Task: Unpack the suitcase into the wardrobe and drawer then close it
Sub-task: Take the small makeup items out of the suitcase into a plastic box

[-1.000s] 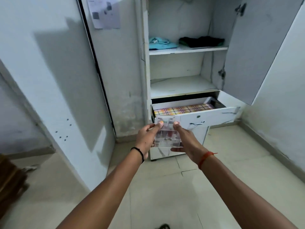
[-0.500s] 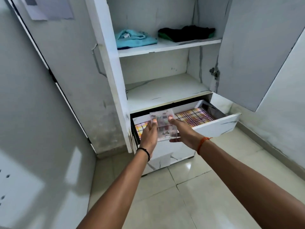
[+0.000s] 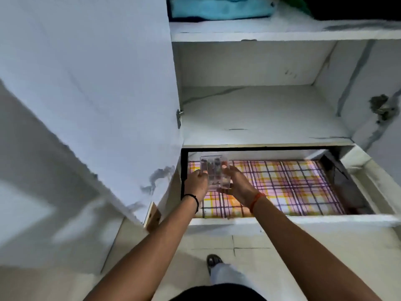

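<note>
A clear plastic compartment box (image 3: 213, 170) with small dark and red items inside is held over the left end of the open drawer (image 3: 293, 220). My left hand (image 3: 196, 184) grips its left side and my right hand (image 3: 235, 184) grips its right side. The drawer is pulled out of the white wardrobe (image 3: 260, 36) and holds a folded plaid cloth (image 3: 293, 185) in pink, yellow and purple. Whether the box touches the cloth I cannot tell. The suitcase is out of view.
The wardrobe's left door (image 3: 97, 94) stands open beside my left arm. A bare shelf (image 3: 260, 118) lies just above the drawer. On the upper shelf are a folded blue garment (image 3: 219, 7) and a dark garment (image 3: 351, 7). My foot (image 3: 213, 260) is on the tiled floor.
I have stepped much closer to the wardrobe. Both hands carried the clear box forward and down, from in front of the drawer to over its left end.
</note>
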